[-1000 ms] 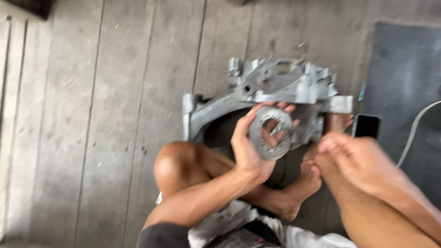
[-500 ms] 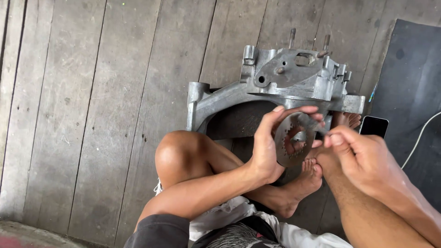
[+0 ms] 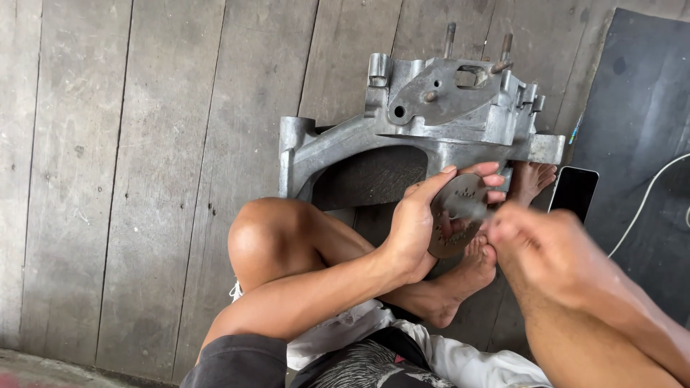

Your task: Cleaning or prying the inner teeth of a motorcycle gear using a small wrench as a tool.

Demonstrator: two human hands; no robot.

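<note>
The person sits cross-legged on the grey wooden plank floor (image 3: 144, 179), bare knee up and bare feet tucked in front. The left hand (image 3: 420, 226) grasps a flat round grey metal disc (image 3: 456, 215) by its edge, thumb on the near side and fingers curled over the top rim, holding it upright above the feet. The disc shows a pattern of small holes on its face. The right hand (image 3: 550, 248) is blurred; its fingertips are pinched together right at the disc's right side, touching it, but whether they grip something small I cannot tell. Just beyond the disc lies a large cast grey aluminium engine casing (image 3: 424, 129) with 2 studs standing out at its far end. To the right, a black phone (image 3: 573, 192) rests at the edge of a dark rubber mat (image 3: 640, 108), with a white cable (image 3: 647, 197) curving across the mat.
</note>
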